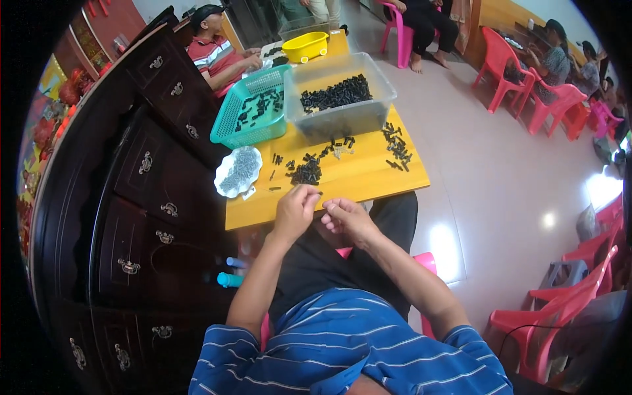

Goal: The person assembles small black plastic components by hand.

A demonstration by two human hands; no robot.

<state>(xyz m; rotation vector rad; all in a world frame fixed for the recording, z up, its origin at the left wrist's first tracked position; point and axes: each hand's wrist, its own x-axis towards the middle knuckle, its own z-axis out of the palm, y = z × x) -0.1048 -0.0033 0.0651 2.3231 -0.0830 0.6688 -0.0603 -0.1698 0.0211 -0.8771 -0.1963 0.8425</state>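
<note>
Just above the table's near edge, my left hand [295, 209] is pinched shut on a small black plastic piece [320, 193], which pokes out at the fingertips. Close beside it, my right hand [350, 220] has its thumb and fingers pressed together; anything inside is too small or hidden to name. In front of both hands lies a loose pile of small black pieces [306, 172] on the yellow wooden table [368, 181]. Left of the pile, a white scalloped dish [257, 160] holds many small silvery parts. More black pieces [396, 146] are scattered at the table's right side.
A clear plastic bin [342, 125] of black pieces stands mid-table, with a teal basket [222, 125] on its left. Behind is a yellow basin [305, 47]. Dark drawers [141, 217] rise along my left. A person [217, 56] sits at the far left; pink chairs [500, 66] stand right.
</note>
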